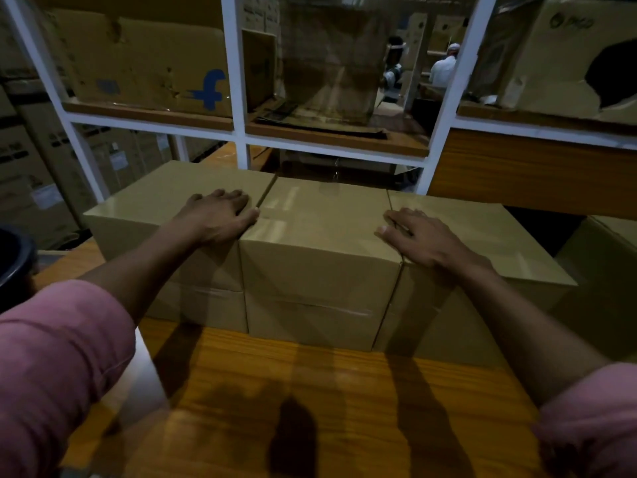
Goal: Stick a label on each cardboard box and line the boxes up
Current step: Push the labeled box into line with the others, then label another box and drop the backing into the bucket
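Note:
Three plain brown cardboard boxes stand side by side in a row on the wooden table point(275, 391): a left box point(144, 208), a middle box point(320, 243) and a right box point(482, 243). Clear tape runs over their tops and fronts. No label shows on any face I can see. My left hand point(217, 215) lies flat on the left box's top, fingertips at the seam with the middle box. My right hand point(420, 236) rests flat on the right box's top near its seam with the middle box. Neither hand holds anything.
A further brown box point(606, 257) sits lower at the far right. Behind the row stands a white metal rack point(234, 81) with large worn cartons on its shelves. A dark round object point(13, 260) is at the left edge. Two people stand far back.

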